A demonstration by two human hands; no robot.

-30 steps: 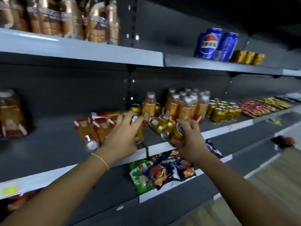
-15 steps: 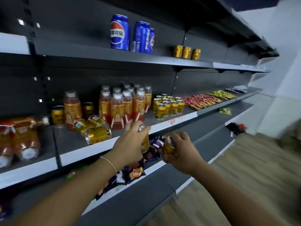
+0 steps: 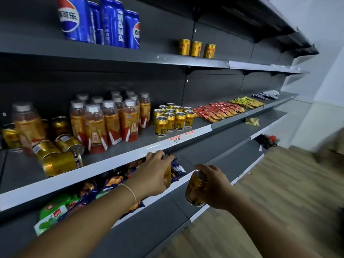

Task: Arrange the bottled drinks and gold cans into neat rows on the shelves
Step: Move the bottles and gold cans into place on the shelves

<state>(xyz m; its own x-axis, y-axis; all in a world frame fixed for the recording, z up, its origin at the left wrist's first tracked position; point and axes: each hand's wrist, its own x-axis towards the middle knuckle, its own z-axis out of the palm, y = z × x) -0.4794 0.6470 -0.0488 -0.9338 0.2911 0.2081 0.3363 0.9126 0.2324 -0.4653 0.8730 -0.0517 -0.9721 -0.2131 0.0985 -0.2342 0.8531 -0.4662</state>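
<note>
My left hand point(image 3: 155, 174) grips a gold can point(image 3: 168, 175) from above, mostly hidden by the fingers. My right hand point(image 3: 214, 187) holds a second gold can point(image 3: 194, 189) upright by its top. Both hands hang in front of the middle shelf point(image 3: 130, 157), below its front edge. On that shelf stands a neat block of gold cans point(image 3: 173, 118), a cluster of bottled drinks point(image 3: 111, 120), and several gold cans lying on their sides point(image 3: 59, 155) at the left. A lone bottle point(image 3: 28, 123) stands further left.
Blue Pepsi cans point(image 3: 100, 21) and three gold cans point(image 3: 196, 48) stand on the top shelf. Red and yellow sachets point(image 3: 223, 108) lie to the right of the can block. Snack bags point(image 3: 104, 183) fill the lower shelf under my hands. Wooden floor point(image 3: 279, 202) lies at right.
Both hands have lifted a gold can off the middle shelf and carried them rightward and lower; my view has swung right along the shelves toward the can block.
</note>
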